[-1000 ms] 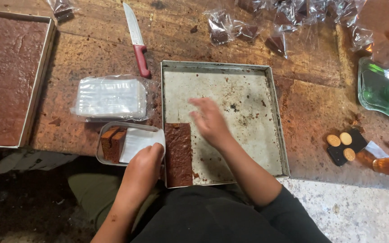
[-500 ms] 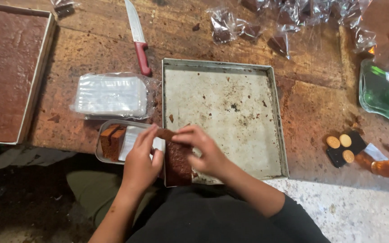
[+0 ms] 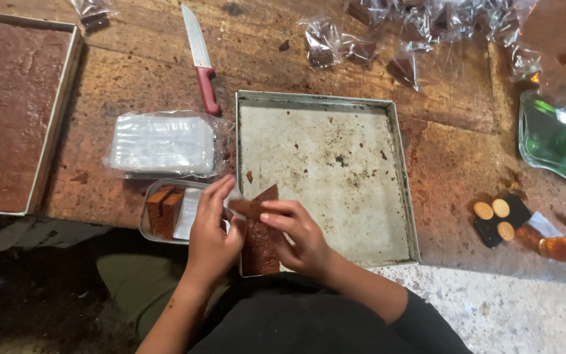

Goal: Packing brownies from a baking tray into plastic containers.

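- Hands at the near edge of a worn wooden table [image 3: 132, 196], seen from above; both meet over the near-left corner of a metal baking tray [image 3: 335, 170].
- Left hand [image 3: 212, 237]: fingers curled, tips touching a brown cake slice [image 3: 257, 208]; thumb side hidden, so grip looks like a pinch but can't tell fully.
- Right hand [image 3: 301, 237]: fingers closed on the same slice from the other side, index lying across its top.
- Slice is lifted and tilted between both hands' fingertips, just above a remaining cake strip [image 3: 260, 252] that lies under the palms in the tray corner.
- Step in hand, as a judgement: a cut piece is being separated from the strip & lifted off. Moving it on would call for a gentle two-sided hold so the soft piece doesn't break.
- Just left of the left hand, touching its outer edge: a small clear container [image 3: 165, 213] w/ two cake pieces standing in its far-left end; rest of it looks unfilled.
- Beyond the left hand: a bagged stack of clear containers [image 3: 163, 144].
- Further beyond: a red-handled knife [image 3: 201, 62], blade pointing away.
- Far left: a large tray of uncut brown cake [image 3: 14, 111].
- Beyond the right hand: tray mostly bare, crumbs only; past it, wrapped cake pieces [image 3: 361, 49] in clear plastic.
- Well right of the right hand: a green bottle [image 3: 561, 141] lying in plastic, and three round biscuits [image 3: 496, 219] on a dark wrapper.
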